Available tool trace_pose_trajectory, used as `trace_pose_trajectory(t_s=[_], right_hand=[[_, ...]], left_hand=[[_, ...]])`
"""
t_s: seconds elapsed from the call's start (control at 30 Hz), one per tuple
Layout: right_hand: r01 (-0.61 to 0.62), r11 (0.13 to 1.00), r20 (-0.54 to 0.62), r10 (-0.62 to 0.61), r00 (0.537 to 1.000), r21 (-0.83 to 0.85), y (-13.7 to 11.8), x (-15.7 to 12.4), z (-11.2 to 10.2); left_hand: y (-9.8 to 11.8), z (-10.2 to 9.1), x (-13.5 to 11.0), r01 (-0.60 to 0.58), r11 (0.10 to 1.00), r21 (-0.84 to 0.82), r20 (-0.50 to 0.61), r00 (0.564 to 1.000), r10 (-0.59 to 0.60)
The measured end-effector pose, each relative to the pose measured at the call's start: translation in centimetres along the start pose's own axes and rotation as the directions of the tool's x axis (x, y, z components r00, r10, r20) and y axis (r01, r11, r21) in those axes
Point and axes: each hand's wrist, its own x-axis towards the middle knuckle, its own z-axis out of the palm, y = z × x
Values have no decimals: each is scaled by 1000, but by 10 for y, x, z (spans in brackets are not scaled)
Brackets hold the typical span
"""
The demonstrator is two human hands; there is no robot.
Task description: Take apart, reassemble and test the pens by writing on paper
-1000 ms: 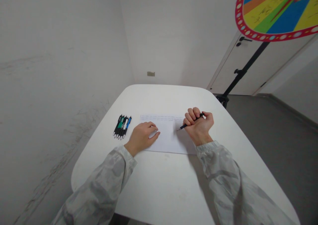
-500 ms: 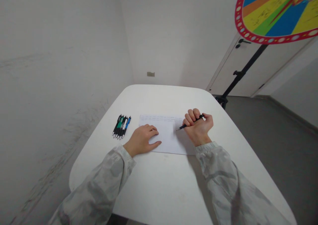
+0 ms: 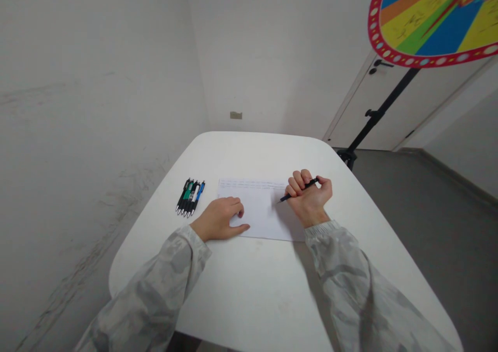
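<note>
A white sheet of paper (image 3: 260, 209) with faint lines of writing along its top lies on the white table (image 3: 252, 290). My right hand (image 3: 309, 199) is closed round a dark pen (image 3: 296, 190), whose tip points left just above the sheet's right part. My left hand (image 3: 220, 220) rests on the sheet's lower left corner, fingers loosely curled and thumb stretched out, holding nothing. A row of several pens (image 3: 190, 197) lies on the table left of the paper, a short way beyond my left hand.
White walls close in on the left and at the back. A colourful prize wheel (image 3: 431, 17) on a black stand (image 3: 373, 118) rises at the right, in front of a white door (image 3: 392, 108). Grey floor lies right of the table.
My left hand has slid a little toward me along the paper's lower left corner and its fingers have curled more. My right hand and the pen have barely shifted.
</note>
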Motion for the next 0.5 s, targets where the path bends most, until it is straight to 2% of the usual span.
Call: trace_pose_trajectory(t_s=[0.3, 0.5], right_hand=[[-7, 1000, -16, 8, 1000, 7, 1, 1, 2], [-11, 1000, -15, 12, 1000, 16, 3, -1, 3]], left_hand=[[-14, -6, -15, 25, 1000, -7, 36, 999, -25], [-14, -5, -15, 42, 999, -6, 61, 997, -42]])
